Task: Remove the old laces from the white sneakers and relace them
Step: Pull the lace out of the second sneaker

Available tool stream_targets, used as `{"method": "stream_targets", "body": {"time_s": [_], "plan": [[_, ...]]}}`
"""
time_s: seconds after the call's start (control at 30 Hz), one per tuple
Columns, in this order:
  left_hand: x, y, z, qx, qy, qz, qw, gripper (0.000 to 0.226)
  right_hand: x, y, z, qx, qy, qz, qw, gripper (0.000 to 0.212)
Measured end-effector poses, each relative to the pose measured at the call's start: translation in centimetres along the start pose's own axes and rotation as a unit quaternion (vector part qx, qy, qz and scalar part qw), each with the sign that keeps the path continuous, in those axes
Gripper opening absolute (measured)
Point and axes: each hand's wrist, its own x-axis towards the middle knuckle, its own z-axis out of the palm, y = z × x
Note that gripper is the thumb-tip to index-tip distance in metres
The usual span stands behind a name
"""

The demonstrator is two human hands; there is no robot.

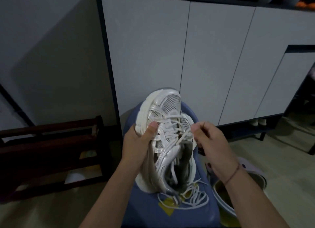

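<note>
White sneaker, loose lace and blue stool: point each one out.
white sneaker (171,103), head view, on the mesh toe box.
loose lace (195,192), head view, middle of its tangle.
blue stool (150,214), head view, bare seat near the front edge.

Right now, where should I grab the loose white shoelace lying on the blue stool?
Pinch the loose white shoelace at its outer loop on the right, coming down from above. That loop lies flat and alone on the blue plastic stool. Nearer the white mesh sneaker, the strands tangle against the heel.
</note>
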Motion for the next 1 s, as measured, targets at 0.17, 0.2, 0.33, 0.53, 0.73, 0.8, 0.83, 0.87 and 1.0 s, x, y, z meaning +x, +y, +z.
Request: {"method": "stream_targets", "body": {"time_s": [0.17, 0.2, 0.33, 0.53, 0.73, 0.8, 0.83, 0.87, 1.0], "plan": [[0.2, -0.5, -0.7, 0.033, 0.003, -0.003, 0.999, 0.040, -0.1, 0.1, 0.1, -0.201, -0.075, -0.185, 0.959, 0.033], [0.2, -0.4, -0.7, 0.031, 0.004, -0.003, 1.000, 0.039, 0.0, 0.2, 0.3, -0.241, -0.078, -0.209, 0.945, 0.037], [0.1, -0.2, -0.7, 0.032, 0.008, 0.000, 0.999, 0.036, 0.0, 0.7, 0.8, -0.241, -0.080, -0.240, 0.937, 0.031], [0.3, -0.2, -0.5, 0.006, 0.010, 0.012, 1.000, 0.025, 1.1, 0.7, -0.8, 0.238, 0.086, 0.026, 0.967, 0.039], [0.4, -0.7, -0.5, 0.048, 0.007, 0.010, 0.999, 0.034, 0.6, 1.0, -0.8, -0.169, -0.004, -0.084, 0.982, 0.011], [0.3, -0.7, -0.4, 0.052, 0.009, 0.010, 0.999, 0.034, 0.2, 0.8, -0.1, -0.235, -0.051, -0.150, 0.959, 0.024], [0.3, -0.7, -0.4, 0.052, 0.010, 0.009, 0.999, 0.035, 0.1, 0.9, 0.2, -0.265, -0.067, -0.178, 0.945, 0.030], [0.2, -0.7, -0.4, 0.054, 0.010, 0.010, 0.998, 0.036, 0.0, 1.0, 0.5, -0.285, -0.079, -0.198, 0.934, 0.033], [0.3, -0.6, -0.6, 0.061, 0.016, 0.017, 0.998, 0.031, -0.2, 0.8, 0.9, -0.206, -0.086, -0.209, 0.952, 0.028]]}}
